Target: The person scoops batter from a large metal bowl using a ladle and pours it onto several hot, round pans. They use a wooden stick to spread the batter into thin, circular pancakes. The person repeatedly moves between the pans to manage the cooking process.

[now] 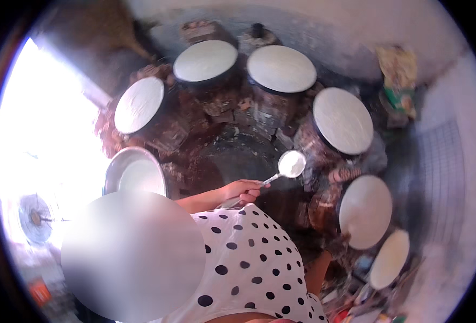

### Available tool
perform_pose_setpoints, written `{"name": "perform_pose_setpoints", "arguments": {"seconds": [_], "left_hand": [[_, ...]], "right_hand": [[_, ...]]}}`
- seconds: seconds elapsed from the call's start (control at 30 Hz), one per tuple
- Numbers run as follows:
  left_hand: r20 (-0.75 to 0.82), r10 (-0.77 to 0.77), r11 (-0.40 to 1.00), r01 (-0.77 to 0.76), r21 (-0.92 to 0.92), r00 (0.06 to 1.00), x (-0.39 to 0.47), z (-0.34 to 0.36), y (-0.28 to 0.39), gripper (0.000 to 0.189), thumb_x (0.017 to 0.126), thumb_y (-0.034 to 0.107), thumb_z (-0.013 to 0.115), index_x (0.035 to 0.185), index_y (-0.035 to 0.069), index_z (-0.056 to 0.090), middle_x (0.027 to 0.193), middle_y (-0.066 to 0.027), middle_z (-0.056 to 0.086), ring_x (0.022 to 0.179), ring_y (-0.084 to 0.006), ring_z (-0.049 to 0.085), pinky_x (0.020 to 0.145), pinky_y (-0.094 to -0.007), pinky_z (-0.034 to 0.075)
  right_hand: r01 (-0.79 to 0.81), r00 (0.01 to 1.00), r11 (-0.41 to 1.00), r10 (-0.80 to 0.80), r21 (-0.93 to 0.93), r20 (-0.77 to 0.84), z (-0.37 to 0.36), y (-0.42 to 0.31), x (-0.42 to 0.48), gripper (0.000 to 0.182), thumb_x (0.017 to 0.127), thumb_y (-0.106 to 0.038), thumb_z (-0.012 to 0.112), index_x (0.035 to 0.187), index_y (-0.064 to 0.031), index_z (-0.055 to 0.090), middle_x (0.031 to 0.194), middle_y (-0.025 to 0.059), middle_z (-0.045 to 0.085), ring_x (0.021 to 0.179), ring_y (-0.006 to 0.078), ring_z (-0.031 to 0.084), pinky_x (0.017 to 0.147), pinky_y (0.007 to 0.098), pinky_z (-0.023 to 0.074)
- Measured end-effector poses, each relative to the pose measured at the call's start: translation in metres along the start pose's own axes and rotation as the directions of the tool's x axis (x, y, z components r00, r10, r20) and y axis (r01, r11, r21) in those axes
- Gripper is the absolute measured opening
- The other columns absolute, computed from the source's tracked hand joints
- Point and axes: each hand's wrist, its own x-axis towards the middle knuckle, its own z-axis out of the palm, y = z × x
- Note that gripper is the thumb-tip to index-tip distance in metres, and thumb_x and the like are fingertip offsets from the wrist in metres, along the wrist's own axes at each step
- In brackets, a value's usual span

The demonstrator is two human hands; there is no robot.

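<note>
My left hand (246, 191) grips the handle of a metal ladle (291, 164), whose round bowl holds something white. The ladle is over the dark ground, between the brick supports. At the lower right, my right hand (337, 246) is small and blurred beside the near rim of a round white-topped pan (366, 212); whether it holds anything is unclear. More such pans stand in an arc: at the left (139, 105), at the back (205, 60), (281, 68) and at the right (343, 121). A wide basin (113, 173) with white contents is left of my left hand.
Brick supports (167, 135) stand beneath the pans. A pale oval disc (390, 259) leans at the lower right among mixed items. A printed bag (397, 76) is by the right wall. A fan (36, 218) stands at the far left, near a bright opening. A blurred round patch hides the lower left.
</note>
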Motion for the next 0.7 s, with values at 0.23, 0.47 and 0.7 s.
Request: {"name": "perform_pose_setpoints", "arguments": {"seconds": [0.23, 0.47, 0.7], "left_hand": [[-0.101, 0.394, 0.900, -0.362, 0.241, 0.913, -0.093, -0.075, 0.034, 0.035, 0.096, 0.008, 0.039, 0.131, 0.008, 0.045, 0.059, 0.0060, 0.034, 0.043, -0.0044, 0.032, 0.040, -0.0183, 0.028], [-0.329, 0.315, 0.819, -0.430, -0.379, 0.890, -0.111, -0.113, 0.097, 0.035, 0.098, 0.017, 0.041, 0.132, 0.007, 0.044, 0.057, 0.0047, 0.035, 0.039, -0.0040, 0.031, 0.035, -0.0195, 0.026], [-0.480, 0.631, 0.776, -0.482, 0.407, 0.609, -0.127, -0.107, 0.119, 0.036, 0.097, 0.012, 0.042, 0.133, 0.012, 0.046, 0.058, 0.0045, 0.038, 0.040, -0.0044, 0.032, 0.035, -0.0196, 0.028]], "right_hand": [[0.121, 0.992, 0.693, -0.114, 0.711, -0.059, -0.113, -0.154, 0.018, 0.042, 0.086, -0.028, 0.061, 0.122, -0.0061, 0.058, 0.121, 0.0162, 0.059, 0.104, 0.0309, 0.060, 0.090, 0.0365, 0.0458], [-0.140, 0.871, 0.237, -0.432, 0.961, 0.234, -0.093, -0.355, 0.037, 0.043, 0.076, -0.027, 0.073, 0.110, -0.0024, 0.064, 0.092, 0.0082, 0.068, 0.084, 0.0188, 0.062, 0.075, 0.0323, 0.0474], [-0.007, 0.899, 0.501, -0.375, 0.866, 0.225, -0.084, -0.456, 0.078, 0.027, 0.081, -0.034, 0.067, 0.086, -0.0077, 0.069, 0.067, 0.0115, 0.063, 0.062, 0.0231, 0.061, 0.060, 0.0352, 0.0460]]}}
